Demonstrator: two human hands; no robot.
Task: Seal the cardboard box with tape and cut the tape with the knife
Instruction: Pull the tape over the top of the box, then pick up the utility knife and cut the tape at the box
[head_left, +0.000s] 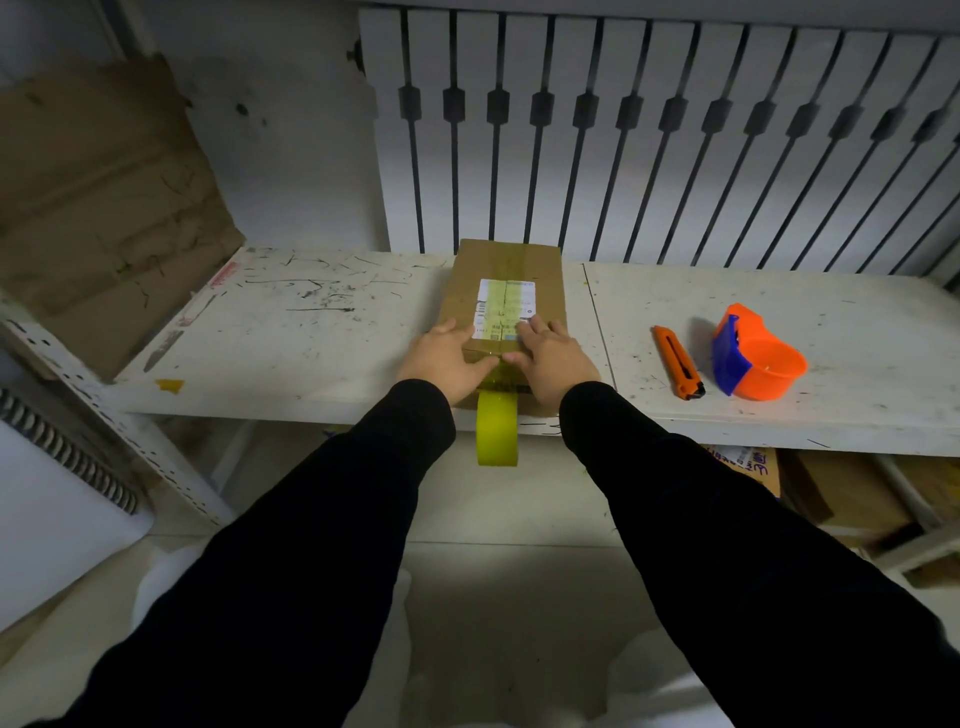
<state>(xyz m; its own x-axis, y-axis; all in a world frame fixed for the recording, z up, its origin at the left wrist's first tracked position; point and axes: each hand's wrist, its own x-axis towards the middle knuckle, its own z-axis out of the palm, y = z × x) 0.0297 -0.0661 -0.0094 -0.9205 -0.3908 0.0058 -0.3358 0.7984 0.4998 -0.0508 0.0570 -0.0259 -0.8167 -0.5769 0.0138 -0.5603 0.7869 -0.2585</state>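
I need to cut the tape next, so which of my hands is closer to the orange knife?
Right. Your right hand rests on the box's near end, with the knife lying apart on the shelf to its right. Your left hand is farther left.

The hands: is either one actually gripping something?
No. Left hand and right hand press flat on the cardboard box; the tape roll hangs free.

left hand, right hand: flat on box | tape roll: hangs off near edge | knife: on table
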